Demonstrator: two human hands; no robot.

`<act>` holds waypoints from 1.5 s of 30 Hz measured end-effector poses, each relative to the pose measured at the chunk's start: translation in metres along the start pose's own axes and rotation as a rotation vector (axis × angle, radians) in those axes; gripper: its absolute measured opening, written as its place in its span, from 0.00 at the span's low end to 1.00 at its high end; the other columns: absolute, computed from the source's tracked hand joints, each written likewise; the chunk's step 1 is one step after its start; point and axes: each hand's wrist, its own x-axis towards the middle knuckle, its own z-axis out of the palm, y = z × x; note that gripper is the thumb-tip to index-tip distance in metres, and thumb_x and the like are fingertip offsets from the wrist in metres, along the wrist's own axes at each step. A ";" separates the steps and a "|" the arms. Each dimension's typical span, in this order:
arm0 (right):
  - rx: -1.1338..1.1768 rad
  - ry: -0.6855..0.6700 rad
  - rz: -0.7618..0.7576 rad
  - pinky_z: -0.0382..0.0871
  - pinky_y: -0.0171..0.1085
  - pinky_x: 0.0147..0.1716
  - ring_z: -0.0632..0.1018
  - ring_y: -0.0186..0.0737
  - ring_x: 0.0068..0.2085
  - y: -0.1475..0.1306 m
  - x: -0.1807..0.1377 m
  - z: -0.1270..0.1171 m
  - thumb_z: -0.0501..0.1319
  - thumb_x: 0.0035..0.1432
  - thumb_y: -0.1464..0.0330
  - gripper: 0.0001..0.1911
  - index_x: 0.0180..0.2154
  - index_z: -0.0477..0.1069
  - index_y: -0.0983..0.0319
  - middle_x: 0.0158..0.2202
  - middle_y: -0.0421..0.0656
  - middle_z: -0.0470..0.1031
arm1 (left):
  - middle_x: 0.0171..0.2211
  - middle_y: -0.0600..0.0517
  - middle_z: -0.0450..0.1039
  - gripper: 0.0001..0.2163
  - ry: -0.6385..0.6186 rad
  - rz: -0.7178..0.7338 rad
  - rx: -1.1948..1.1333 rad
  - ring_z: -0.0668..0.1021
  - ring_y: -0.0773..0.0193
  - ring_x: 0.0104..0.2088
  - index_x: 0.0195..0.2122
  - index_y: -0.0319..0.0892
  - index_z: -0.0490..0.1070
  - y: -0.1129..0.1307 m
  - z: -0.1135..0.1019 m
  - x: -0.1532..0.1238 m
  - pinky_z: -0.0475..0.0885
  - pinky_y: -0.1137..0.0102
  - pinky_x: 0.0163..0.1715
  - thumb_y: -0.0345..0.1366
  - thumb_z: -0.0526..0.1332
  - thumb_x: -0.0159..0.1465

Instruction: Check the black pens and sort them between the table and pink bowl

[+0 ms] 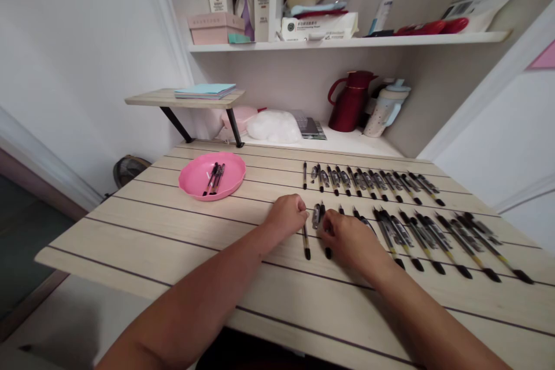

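Spreading across most of the view, a pale, dark-lined tabletop (108,237) bears the work, and a white shelf (390,41) loaded with bottles and packets runs above its far end. At the far left, a small wooden riser (151,98) on black legs carries a stack of blue-topped notebooks (204,91). A dark red jug (350,104) stands beside a pale tumbler (385,108) at the back. Nearer, a pink scalloped plate (234,170) holds a few slim black pens (218,180).

The person's left hand (286,215) and right hand (350,237) rest close together, left of most of the front row of pen pieces (421,243); a back row of pen pieces (378,185) lies beyond them. Left thumb and fingers are pinched at the far end of a yellow-and-black pen piece (306,240), which extends from the fingertips toward the person; whether they grip it cannot be told. Right fingers curl over a black-ended pen piece (328,251), its near end showing below them; their hold on it is hidden. Between the two sets of fingertips, slightly beyond, lies a short, see-through piece (315,217).
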 end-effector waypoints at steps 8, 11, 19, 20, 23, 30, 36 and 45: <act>0.007 0.048 0.093 0.52 0.32 0.23 0.70 0.36 0.24 0.021 0.010 -0.018 0.53 0.50 0.66 0.07 0.27 0.67 0.60 0.22 0.42 0.72 | 0.25 0.53 0.72 0.04 -0.014 -0.014 0.021 0.73 0.66 0.29 0.27 0.41 0.70 0.002 0.001 -0.001 0.66 0.74 0.29 0.33 0.59 0.50; -0.047 0.059 0.144 0.52 0.33 0.22 0.71 0.37 0.25 0.026 0.011 -0.024 0.52 0.51 0.64 0.10 0.25 0.69 0.61 0.22 0.43 0.72 | 0.25 0.53 0.72 0.05 -0.019 -0.011 0.015 0.73 0.66 0.29 0.28 0.41 0.71 0.002 0.002 0.000 0.66 0.74 0.29 0.33 0.59 0.50; -0.143 -0.183 0.005 0.56 0.35 0.23 0.75 0.41 0.27 -0.006 -0.006 -0.014 0.51 0.53 0.62 0.16 0.22 0.72 0.62 0.25 0.48 0.74 | 0.25 0.53 0.72 0.05 -0.007 0.008 -0.027 0.73 0.66 0.30 0.28 0.41 0.71 0.001 0.008 0.002 0.67 0.73 0.30 0.32 0.59 0.49; -0.160 -0.185 0.005 0.56 0.35 0.24 0.75 0.42 0.28 -0.008 -0.007 -0.013 0.51 0.53 0.62 0.16 0.23 0.72 0.62 0.25 0.49 0.74 | 0.25 0.53 0.72 0.05 -0.008 0.010 -0.031 0.73 0.66 0.30 0.28 0.41 0.71 0.001 0.008 0.002 0.67 0.73 0.30 0.32 0.59 0.49; -0.178 -0.203 0.020 0.58 0.36 0.25 0.75 0.44 0.29 -0.007 -0.008 -0.014 0.51 0.52 0.63 0.15 0.25 0.73 0.62 0.25 0.49 0.74 | 0.25 0.53 0.72 0.06 -0.012 0.008 -0.037 0.73 0.65 0.30 0.29 0.41 0.71 0.001 0.009 0.002 0.67 0.73 0.30 0.32 0.60 0.49; -0.099 -0.251 0.043 0.54 0.34 0.22 0.73 0.38 0.25 0.001 -0.005 -0.025 0.52 0.52 0.61 0.17 0.20 0.71 0.61 0.22 0.45 0.73 | 0.26 0.53 0.72 0.06 -0.010 0.017 -0.044 0.73 0.66 0.30 0.30 0.41 0.71 0.001 0.010 0.003 0.68 0.74 0.31 0.32 0.59 0.49; -0.141 -0.138 0.149 0.52 0.34 0.22 0.73 0.39 0.26 0.022 0.004 -0.032 0.47 0.56 0.59 0.22 0.19 0.70 0.61 0.22 0.47 0.72 | 0.25 0.53 0.72 0.07 -0.017 0.028 -0.033 0.73 0.66 0.29 0.30 0.41 0.71 0.000 0.011 0.005 0.68 0.74 0.30 0.32 0.59 0.49; -0.145 -0.125 0.164 0.53 0.35 0.22 0.73 0.41 0.27 0.026 0.007 -0.030 0.47 0.56 0.59 0.21 0.19 0.69 0.60 0.23 0.47 0.73 | 0.26 0.53 0.72 0.07 -0.014 0.024 -0.102 0.73 0.67 0.28 0.31 0.40 0.71 0.000 0.011 0.006 0.67 0.74 0.29 0.33 0.59 0.50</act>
